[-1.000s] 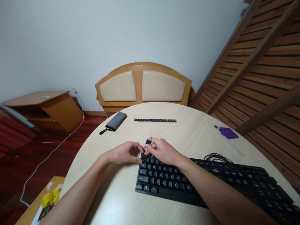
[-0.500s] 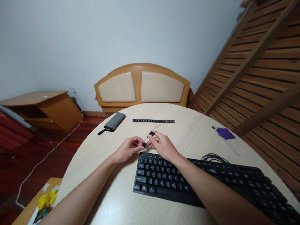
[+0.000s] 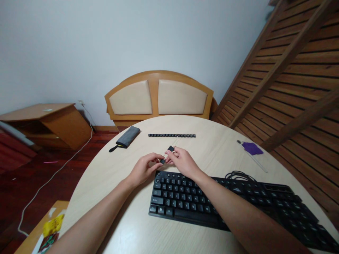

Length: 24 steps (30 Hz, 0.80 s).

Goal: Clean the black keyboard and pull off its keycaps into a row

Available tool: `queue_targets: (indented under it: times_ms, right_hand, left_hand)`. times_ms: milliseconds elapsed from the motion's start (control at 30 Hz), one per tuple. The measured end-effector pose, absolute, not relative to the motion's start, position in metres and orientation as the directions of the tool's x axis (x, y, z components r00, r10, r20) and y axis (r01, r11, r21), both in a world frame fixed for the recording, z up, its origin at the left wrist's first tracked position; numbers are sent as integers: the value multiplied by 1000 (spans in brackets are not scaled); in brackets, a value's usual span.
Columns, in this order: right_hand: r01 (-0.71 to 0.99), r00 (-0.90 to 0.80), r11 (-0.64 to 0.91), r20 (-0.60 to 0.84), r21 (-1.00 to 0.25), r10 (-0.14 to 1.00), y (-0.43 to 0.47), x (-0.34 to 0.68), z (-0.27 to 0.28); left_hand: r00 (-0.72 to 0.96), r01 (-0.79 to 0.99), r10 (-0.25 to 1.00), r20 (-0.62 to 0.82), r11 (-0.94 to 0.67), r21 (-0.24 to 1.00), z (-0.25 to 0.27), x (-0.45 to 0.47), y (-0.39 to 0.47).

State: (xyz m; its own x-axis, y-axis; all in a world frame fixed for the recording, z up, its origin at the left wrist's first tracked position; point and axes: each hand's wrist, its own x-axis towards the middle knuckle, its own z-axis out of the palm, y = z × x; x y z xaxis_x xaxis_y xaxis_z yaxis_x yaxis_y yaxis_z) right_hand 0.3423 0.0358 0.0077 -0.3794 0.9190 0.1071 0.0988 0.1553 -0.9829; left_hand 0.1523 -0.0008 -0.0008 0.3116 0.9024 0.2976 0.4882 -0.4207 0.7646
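Note:
Above the keyboard's upper left corner, my left hand (image 3: pixel 147 167) pinches a small black keycap (image 3: pixel 162 161) between thumb and fingers. Beside it, my right hand (image 3: pixel 184 161) grips a keycap puller (image 3: pixel 171 148) by its black body; thin wires stick out at both ends, and the near ones reach to the keycap. Below both hands lies the black keyboard (image 3: pixel 182 214), partly covered by my right forearm. Beyond the hands, several black keycaps stand in a straight row (image 3: pixel 172 135) on the table.
The round pale table (image 3: pixel 127 229) bears a grey pouch (image 3: pixel 128 137) at the left. Toward the right edge are a purple cloth (image 3: pixel 253 148) and a thin stick-like tool (image 3: pixel 255 160). A coiled black cable (image 3: pixel 239 175) sits behind the keyboard. A padded headboard (image 3: pixel 159 97) stands behind.
Both hands keep their grips, with the keycap and puller held close together. The whole view has shifted slightly; nothing on the table has visibly moved.

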Motion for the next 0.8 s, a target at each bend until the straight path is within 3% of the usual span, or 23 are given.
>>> queue_targets:
  times_ms: [500, 667, 800]
  right_hand:
    - [148, -339, -20, -70, -989, 938, 43, 344, 3]
    - [129, -306, -14, -53, -992, 951, 48, 343, -1]
    - [134, -311, 5, -37, -991, 950, 47, 341, -4]
  left_hand:
    - [443, 588, 803, 398, -596, 547, 2, 157, -8]
    - [337, 614, 844, 417, -533, 582, 2, 156, -7]
    - [162, 700, 907, 388, -383, 603, 0, 146, 12]
